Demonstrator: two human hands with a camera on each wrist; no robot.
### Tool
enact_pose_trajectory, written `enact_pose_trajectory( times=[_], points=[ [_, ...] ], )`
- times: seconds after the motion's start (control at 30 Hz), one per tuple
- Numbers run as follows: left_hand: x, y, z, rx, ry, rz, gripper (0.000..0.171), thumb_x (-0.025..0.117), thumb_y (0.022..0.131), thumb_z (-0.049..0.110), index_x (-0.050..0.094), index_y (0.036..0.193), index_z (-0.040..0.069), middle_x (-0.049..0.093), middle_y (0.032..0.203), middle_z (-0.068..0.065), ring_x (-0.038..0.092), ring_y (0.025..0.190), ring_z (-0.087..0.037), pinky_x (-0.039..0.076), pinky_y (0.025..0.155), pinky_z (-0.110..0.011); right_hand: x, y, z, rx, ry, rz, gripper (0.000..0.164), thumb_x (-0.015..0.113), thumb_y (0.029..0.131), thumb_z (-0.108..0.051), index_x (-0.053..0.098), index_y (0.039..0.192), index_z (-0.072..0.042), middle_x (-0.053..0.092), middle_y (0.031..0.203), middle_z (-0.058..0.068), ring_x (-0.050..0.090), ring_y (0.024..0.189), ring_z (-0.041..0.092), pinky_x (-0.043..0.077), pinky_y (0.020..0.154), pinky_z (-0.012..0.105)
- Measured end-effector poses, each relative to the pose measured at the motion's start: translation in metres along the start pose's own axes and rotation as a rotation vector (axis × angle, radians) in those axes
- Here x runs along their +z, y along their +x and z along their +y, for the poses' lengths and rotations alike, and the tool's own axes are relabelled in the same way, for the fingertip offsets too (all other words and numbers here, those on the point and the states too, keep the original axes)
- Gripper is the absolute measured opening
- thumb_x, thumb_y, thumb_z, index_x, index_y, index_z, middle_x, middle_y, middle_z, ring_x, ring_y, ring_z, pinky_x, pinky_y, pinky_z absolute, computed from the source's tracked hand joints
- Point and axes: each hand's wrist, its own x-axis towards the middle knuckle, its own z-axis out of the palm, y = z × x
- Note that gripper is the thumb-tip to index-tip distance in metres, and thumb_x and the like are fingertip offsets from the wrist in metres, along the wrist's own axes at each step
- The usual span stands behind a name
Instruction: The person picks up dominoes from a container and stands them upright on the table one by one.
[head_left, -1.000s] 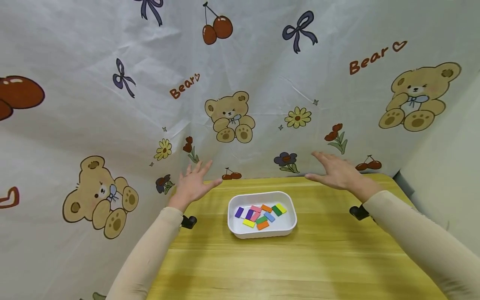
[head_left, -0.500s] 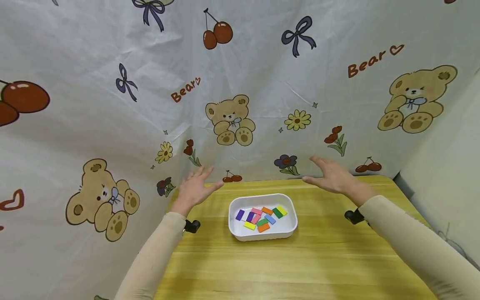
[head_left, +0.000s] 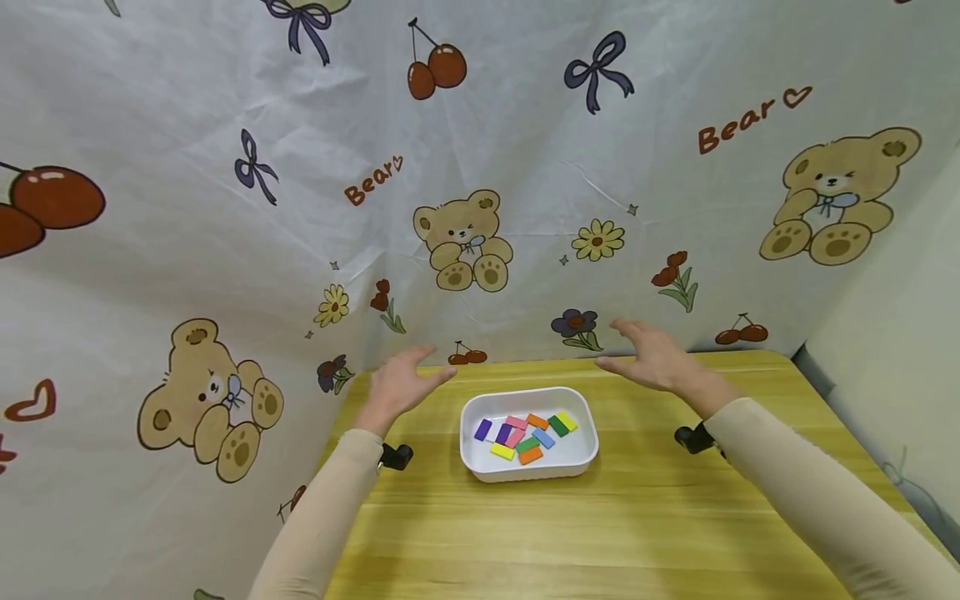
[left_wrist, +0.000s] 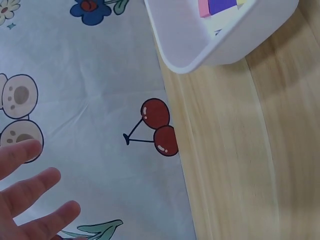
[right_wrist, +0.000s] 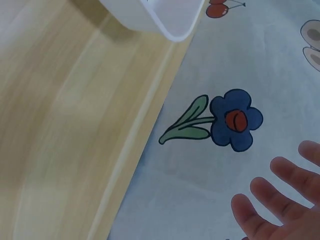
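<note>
Left hand (head_left: 401, 387), right hand (head_left: 652, 358) held aloft, fingers (left_wrist: 35, 190) loosely spread, nothing gripped; white tray (head_left: 528, 473) seen below, between fingers; coloured blocks (head_left: 528, 445) gathered inside, none seen outside; handling judged not yet begun

My left hand (head_left: 403, 385) and right hand (head_left: 656, 360) have drawn inward, closer together and nearer the white plastic tray (head_left: 529, 473).
</note>
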Motion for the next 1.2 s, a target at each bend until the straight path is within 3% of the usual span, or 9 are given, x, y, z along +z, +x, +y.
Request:
enact_pose_trajectory(
  times=[0.3,0.47,0.57,0.83,1.2],
  points=[
    [0.01,0.003,0.004,-0.014,-0.047,-0.002,0.079,0.054,0.086,0.083,0.056,0.148,0.034,0.056,0.153,-0.002,0.055,0.138,-0.035,0.046,0.107,-0.068,0.016,-0.001,-0.008,0.017,0.037,0.006,0.091,0.061,0.093,-0.069,0.044,0.154,-0.004,0.054,0.147,0.027,0.05,0.136,0.049,0.042,0.111,0.07],
    [0.018,0.003,0.006,-0.024,-0.081,-0.023,0.081,0.059,0.084,0.082,0.059,0.146,0.031,0.062,0.147,-0.003,0.067,0.121,-0.032,0.053,0.099,-0.062,0.028,0.0,-0.012,0.006,0.067,0.024,0.086,0.064,0.094,-0.063,0.05,0.149,0.0,0.057,0.144,0.028,0.054,0.131,0.048,0.046,0.109,0.067],
    [0.025,0.003,0.005,-0.048,-0.081,-0.027,0.081,0.061,0.082,0.083,0.059,0.146,0.034,0.066,0.142,-0.001,0.071,0.112,-0.028,0.057,0.093,-0.056,0.035,-0.001,-0.015,0.005,0.092,0.021,0.083,0.066,0.093,-0.061,0.052,0.147,0.001,0.059,0.141,0.028,0.059,0.124,0.047,0.052,0.103,0.063],
    [0.039,0.0,0.001,-0.075,-0.139,-0.026,0.084,0.066,0.078,0.083,0.061,0.145,0.031,0.07,0.134,0.002,0.072,0.104,-0.024,0.059,0.087,-0.049,0.049,-0.003,-0.022,0.033,0.134,0.02,0.066,0.07,0.095,-0.049,0.059,0.141,-0.003,0.067,0.128,0.023,0.065,0.11,0.04,0.059,0.091,0.054],
    [0.058,-0.005,-0.002,-0.122,-0.251,-0.021,0.066,0.078,0.081,0.065,0.069,0.134,0.027,0.072,0.125,0.0,0.07,0.097,-0.022,0.059,0.084,-0.044,0.069,-0.002,-0.034,0.018,0.195,0.053,0.052,0.076,0.093,-0.035,0.066,0.132,-0.003,0.07,0.115,0.018,0.064,0.093,0.029,0.059,0.082,0.044]
  ],
)
